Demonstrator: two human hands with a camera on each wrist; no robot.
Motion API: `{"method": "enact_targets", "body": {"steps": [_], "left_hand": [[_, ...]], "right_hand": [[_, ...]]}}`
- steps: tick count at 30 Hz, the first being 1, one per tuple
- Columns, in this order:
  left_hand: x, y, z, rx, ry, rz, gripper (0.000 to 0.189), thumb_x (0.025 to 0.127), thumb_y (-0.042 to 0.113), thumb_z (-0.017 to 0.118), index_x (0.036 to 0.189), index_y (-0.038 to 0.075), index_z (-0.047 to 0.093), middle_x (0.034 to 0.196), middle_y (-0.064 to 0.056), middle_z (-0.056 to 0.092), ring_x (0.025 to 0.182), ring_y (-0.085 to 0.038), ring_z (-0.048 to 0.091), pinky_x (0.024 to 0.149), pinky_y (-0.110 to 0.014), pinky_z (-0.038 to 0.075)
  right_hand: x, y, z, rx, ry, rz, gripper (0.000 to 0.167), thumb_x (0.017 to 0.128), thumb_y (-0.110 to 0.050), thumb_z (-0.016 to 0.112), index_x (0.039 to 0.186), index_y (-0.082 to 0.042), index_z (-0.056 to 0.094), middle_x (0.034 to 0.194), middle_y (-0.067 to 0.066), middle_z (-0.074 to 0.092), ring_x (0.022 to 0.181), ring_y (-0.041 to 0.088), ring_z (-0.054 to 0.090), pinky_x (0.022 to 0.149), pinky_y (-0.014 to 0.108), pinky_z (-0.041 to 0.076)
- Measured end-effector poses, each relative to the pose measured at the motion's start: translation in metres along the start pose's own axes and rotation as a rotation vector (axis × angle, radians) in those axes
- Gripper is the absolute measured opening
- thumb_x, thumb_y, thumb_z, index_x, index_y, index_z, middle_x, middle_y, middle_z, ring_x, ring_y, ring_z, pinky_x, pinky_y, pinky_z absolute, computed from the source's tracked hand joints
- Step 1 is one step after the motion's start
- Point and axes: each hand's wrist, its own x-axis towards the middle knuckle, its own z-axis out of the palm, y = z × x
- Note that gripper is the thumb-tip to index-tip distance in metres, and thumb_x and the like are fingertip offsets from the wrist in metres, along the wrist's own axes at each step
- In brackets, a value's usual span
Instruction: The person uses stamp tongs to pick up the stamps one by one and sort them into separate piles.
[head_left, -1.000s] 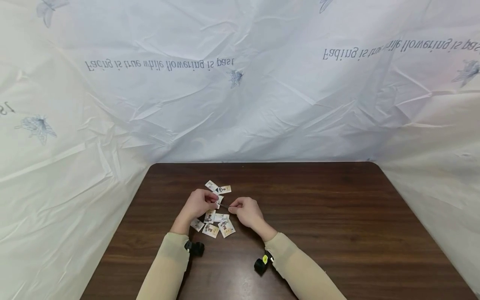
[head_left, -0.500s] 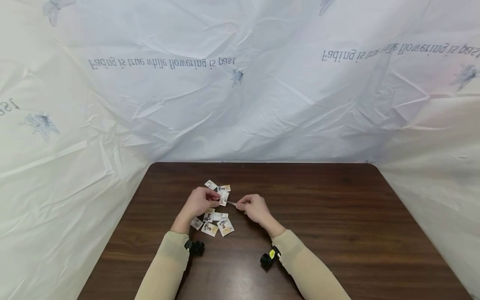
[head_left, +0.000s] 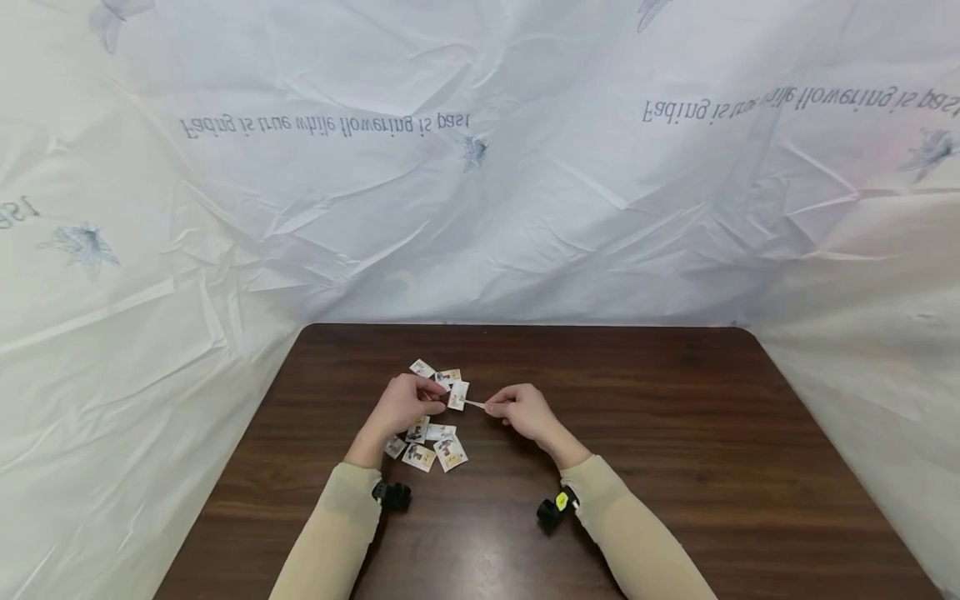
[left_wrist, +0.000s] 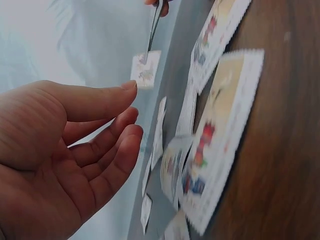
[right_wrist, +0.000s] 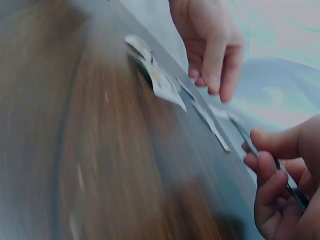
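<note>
My right hand (head_left: 528,412) pinches slim metal tweezers (left_wrist: 154,30) between thumb and fingers. At the tips of the tweezers hangs a small white stamp (head_left: 458,396) with a printed picture. My left hand (head_left: 401,404) is just left of that stamp, fingers loosely bent and nothing between them. In the left wrist view its thumb tip overlaps the stamp's lower edge. Below the hands lie several picture stamps, among them a large one (head_left: 452,454) and another beside it (head_left: 418,457), with perforated edges. Farther back are a yellowish stamp (head_left: 447,377) and a pale one (head_left: 422,367).
The dark wood-grain table (head_left: 675,467) stretches to the right of the stamps. A creased white curtain (head_left: 525,208) with printed lettering hangs behind its far edge. Small black wrist cameras sit at the left cuff (head_left: 392,497) and the right cuff (head_left: 551,512).
My right hand has moved right and slightly back, drawing the stamp in the tweezers out from beside the left hand. The left hand has barely shifted.
</note>
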Motion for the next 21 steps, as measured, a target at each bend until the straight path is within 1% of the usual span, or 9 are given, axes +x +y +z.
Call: {"method": "enact_targets", "body": {"steps": [3,6,9,10,12,14,17,19,21], "left_hand": [[-0.001,0.008,0.007,0.011,-0.006,0.024,0.015,0.091,0.006,0.084,0.106,0.007,0.083,0.088,0.002,0.072,0.079,-0.015,0.064,0.071,-0.034,0.052],[0.0,0.019,0.016,0.012,-0.026,0.058,0.015,0.093,0.006,0.083,0.108,0.006,0.082,0.09,0.002,0.072,0.081,-0.013,0.065,0.073,-0.034,0.054],[0.007,0.027,0.027,0.005,-0.072,0.129,0.017,0.094,0.006,0.081,0.111,0.003,0.08,0.094,0.001,0.073,0.084,-0.013,0.067,0.076,-0.034,0.055],[0.01,0.03,0.03,-0.005,-0.09,0.143,0.018,0.095,0.006,0.081,0.113,0.002,0.08,0.095,0.0,0.074,0.085,-0.013,0.067,0.076,-0.033,0.056],[0.015,0.033,0.033,-0.022,-0.104,0.164,0.02,0.096,0.006,0.08,0.115,0.0,0.079,0.097,-0.001,0.074,0.086,-0.014,0.068,0.076,-0.033,0.056],[0.019,0.035,0.033,-0.027,-0.086,0.163,0.02,0.095,0.006,0.081,0.115,0.0,0.079,0.096,-0.002,0.074,0.086,-0.015,0.068,0.075,-0.034,0.057],[0.024,0.035,0.031,-0.002,-0.036,0.142,0.017,0.094,0.005,0.082,0.111,0.001,0.08,0.094,0.0,0.073,0.084,-0.015,0.067,0.074,-0.035,0.056],[0.025,0.036,0.03,0.025,-0.027,0.137,0.015,0.094,0.005,0.082,0.108,0.002,0.08,0.092,-0.001,0.073,0.082,-0.015,0.067,0.074,-0.036,0.056],[0.027,0.036,0.033,0.065,-0.028,0.146,0.012,0.093,0.006,0.082,0.104,0.003,0.08,0.09,0.0,0.072,0.08,-0.013,0.066,0.074,-0.035,0.056]], "right_hand": [[-0.001,0.009,-0.018,-0.012,-0.033,-0.041,0.015,0.099,-0.018,0.078,0.103,-0.004,0.083,0.092,0.004,0.076,0.077,0.019,0.068,0.071,0.034,0.057],[-0.003,0.02,-0.04,-0.054,-0.067,-0.095,0.015,0.099,-0.018,0.078,0.103,-0.005,0.083,0.088,0.005,0.077,0.074,0.018,0.067,0.07,0.033,0.057],[-0.007,0.031,-0.061,-0.099,-0.066,-0.121,0.012,0.099,-0.016,0.078,0.103,-0.005,0.083,0.086,0.005,0.076,0.073,0.019,0.067,0.069,0.034,0.057],[-0.008,0.034,-0.068,-0.111,-0.062,-0.123,0.012,0.099,-0.016,0.078,0.102,-0.006,0.083,0.086,0.005,0.076,0.073,0.019,0.067,0.069,0.034,0.057],[-0.01,0.039,-0.078,-0.118,-0.053,-0.115,0.011,0.099,-0.014,0.077,0.102,-0.005,0.082,0.085,0.005,0.076,0.072,0.02,0.067,0.069,0.035,0.057],[-0.011,0.041,-0.085,-0.116,-0.059,-0.099,0.011,0.1,-0.015,0.077,0.102,-0.005,0.082,0.086,0.004,0.076,0.074,0.021,0.067,0.07,0.035,0.056],[-0.009,0.039,-0.089,-0.129,-0.082,-0.086,0.015,0.101,-0.019,0.076,0.106,-0.007,0.082,0.088,0.005,0.076,0.076,0.022,0.066,0.071,0.036,0.055],[-0.006,0.036,-0.09,-0.158,-0.094,-0.082,0.015,0.1,-0.021,0.077,0.108,-0.009,0.083,0.089,0.003,0.076,0.078,0.022,0.066,0.072,0.037,0.054],[-0.002,0.033,-0.089,-0.186,-0.093,-0.076,0.015,0.1,-0.022,0.078,0.109,-0.011,0.083,0.088,0.001,0.076,0.077,0.021,0.066,0.071,0.038,0.053]]}}
